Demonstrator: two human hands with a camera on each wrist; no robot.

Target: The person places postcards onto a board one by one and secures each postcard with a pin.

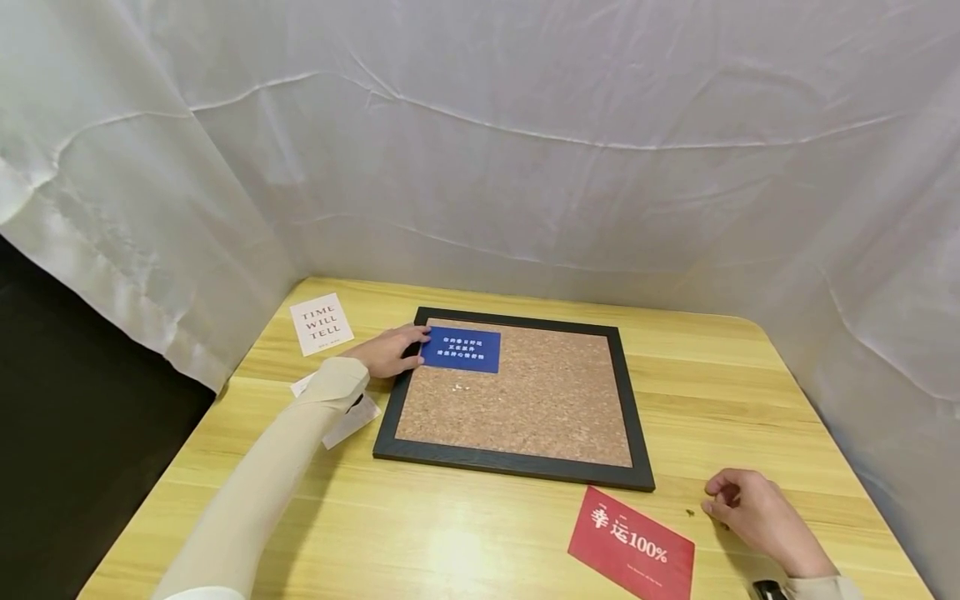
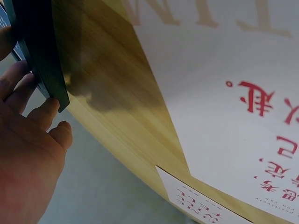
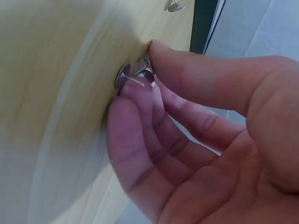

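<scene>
My left hand reaches over the left side of a black-framed corkboard. Its fingers rest at the left end of a blue card with white writing, lying in the board's upper left part. In the left wrist view, the fingers lie along the dark frame. My right hand is low over the table, right of the board. Between its thumb and a fingertip it pinches a metal thumbtack. A second thumbtack, point outward, is against the fingertips.
A red card lies below the board's lower right corner. A loose thumbtack sits near the right hand. Left of the board are a white card and a pale card partly under the left forearm. White curtains hang behind.
</scene>
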